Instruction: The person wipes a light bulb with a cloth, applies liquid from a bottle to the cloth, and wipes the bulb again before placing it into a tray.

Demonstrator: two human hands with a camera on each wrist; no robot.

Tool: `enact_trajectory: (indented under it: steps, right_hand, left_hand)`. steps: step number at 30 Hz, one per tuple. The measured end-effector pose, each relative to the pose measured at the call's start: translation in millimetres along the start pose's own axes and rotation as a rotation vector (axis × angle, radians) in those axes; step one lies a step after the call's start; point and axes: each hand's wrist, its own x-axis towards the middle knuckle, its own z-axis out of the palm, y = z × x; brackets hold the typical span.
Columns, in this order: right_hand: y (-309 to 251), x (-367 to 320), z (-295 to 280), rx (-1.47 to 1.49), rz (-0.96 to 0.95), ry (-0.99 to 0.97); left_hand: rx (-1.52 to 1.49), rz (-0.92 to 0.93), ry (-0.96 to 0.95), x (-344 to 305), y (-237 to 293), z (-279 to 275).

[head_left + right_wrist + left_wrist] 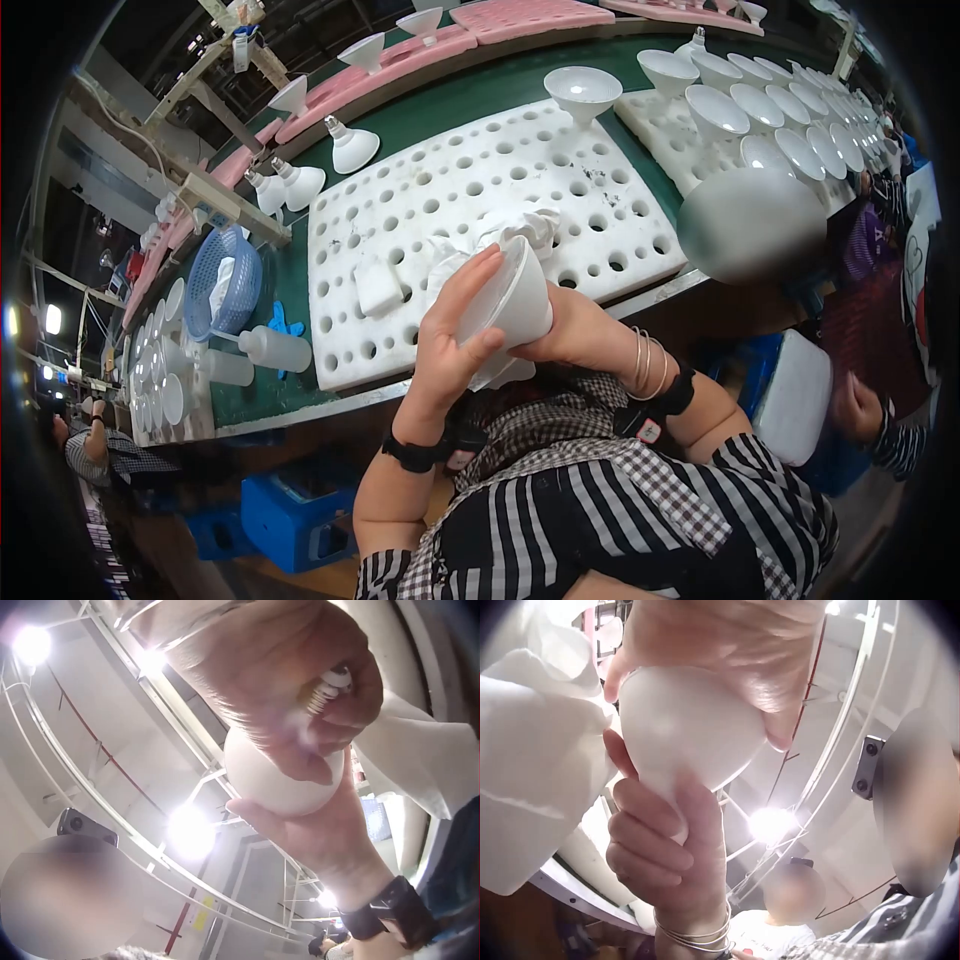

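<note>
Both hands hold a white cone-shaped lamp bulb (527, 305) above the front edge of the bench. My left hand (450, 335) grips its wide end, fingers over the face and thumb at the rim. In the left wrist view that hand (720, 637) spans the broad end from above. My right hand (580, 325) wraps the narrow neck; the right wrist view shows the threaded screw base (326, 691) inside its curled fingers. A crumpled white cloth (535, 228) lies just behind the bulb, on a white foam board with holes (450, 180).
A small white block (378, 288) sits on the foam board. To the left stand squeeze bottles (275, 348), a blue basket (245, 280) and a blue clip-like piece (285, 322). More bulbs fill a second board (650, 125) at right. A blue stool (295, 520) stands below.
</note>
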Motion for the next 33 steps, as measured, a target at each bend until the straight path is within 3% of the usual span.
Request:
enact_trajectory:
  steps: [2,5,9,11,13,19,30,32,33]
  right_hand:
    - [-10,-1,1,-0.239,0.063,0.069]
    - [-5,3,1,-0.353,0.041,0.091]
    - [-10,9,3,-0.414,0.096,0.130]
    - [0,16,-1,-0.305,0.000,0.059]
    - [7,19,0,-0.290,0.000,0.058]
    - [12,22,2,-0.412,-0.026,0.070]
    - [10,24,12,-0.629,0.109,0.126]
    - [22,28,4,-0.597,-0.093,0.095]
    - [10,28,2,-0.594,-0.095,0.101]
  left_hand:
    - [-0.015,0.005,0.025,-1,-2,0]
    - [-0.026,0.017,0.010,0,-3,-8]
    - [-0.153,-0.097,0.026,-2,0,-24]
    - [-0.135,-0.121,0.015,-5,2,-28]
    - [-0.375,-0.179,0.050,-9,3,-30]
    - [-0.424,-0.252,0.156,-13,-1,-28]
    - [-0.310,-0.283,0.308,-2,3,-12]
    - [-0.259,-0.277,0.334,-4,1,-9]
    - [-0.193,-0.231,0.315,-8,0,-8]
